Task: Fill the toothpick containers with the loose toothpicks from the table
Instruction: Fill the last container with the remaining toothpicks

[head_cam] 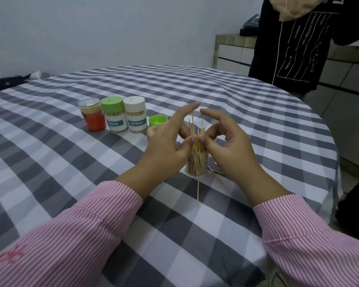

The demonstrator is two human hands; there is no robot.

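Note:
A clear open toothpick container (197,164) stands upright on the checked tablecloth (75,162), packed with toothpicks whose tips stick out above its rim. My left hand (166,146) and my right hand (230,146) flank it, and both pinch the bundle of toothpicks (197,133) just above the rim with thumb and curled fingers, index fingers stretched out. A loose toothpick (198,193) lies in front of the container, with a few more (215,172) to its right. The container's green lid (158,120) lies upturned behind my left hand.
Three capped containers stand in a row at the back left: an orange one (92,114), a green-lidded one (114,114) and a white-lidded one (135,114). A person in a dark hoodie (292,48) stands at the table's far right edge. Dark cloth (6,82) lies far left.

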